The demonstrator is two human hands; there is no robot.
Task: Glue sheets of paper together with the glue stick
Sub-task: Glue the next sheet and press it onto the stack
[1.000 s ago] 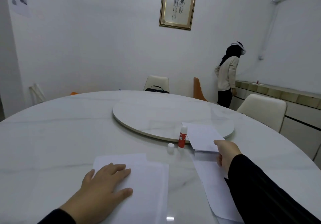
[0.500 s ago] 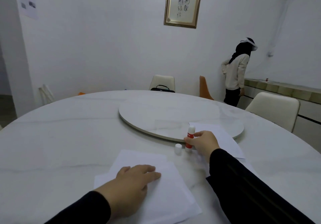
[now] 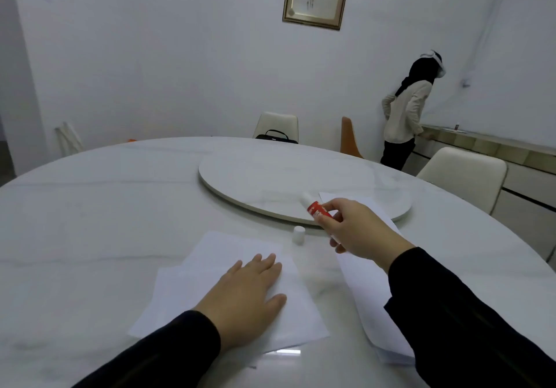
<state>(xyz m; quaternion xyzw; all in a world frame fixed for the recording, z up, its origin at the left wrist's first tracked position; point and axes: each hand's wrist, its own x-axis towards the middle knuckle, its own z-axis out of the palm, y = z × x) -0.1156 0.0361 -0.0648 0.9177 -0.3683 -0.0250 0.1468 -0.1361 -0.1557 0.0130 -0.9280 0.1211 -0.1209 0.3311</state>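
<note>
Two overlapping white paper sheets (image 3: 210,270) lie on the table in front of me, and my left hand (image 3: 246,294) rests flat on top of them with fingers spread. My right hand (image 3: 358,231) holds the red-and-white glue stick (image 3: 314,208) off the table, tilted with its uncapped white tip pointing up and left. The small white cap (image 3: 298,235) stands on the table just left of that hand. A second stack of white sheets (image 3: 364,291) lies under my right forearm, partly hidden by the sleeve.
A round white marble table (image 3: 90,222) carries a raised turntable (image 3: 270,180) in its middle. Chairs (image 3: 463,174) stand around the far and right side, one holding a black bag (image 3: 275,136). A person (image 3: 406,110) stands at a counter at the back right.
My right hand let go of a paper sheet, took hold of the upright glue stick and lifted it, tilting it. My left hand stayed pressed on the sheets.
</note>
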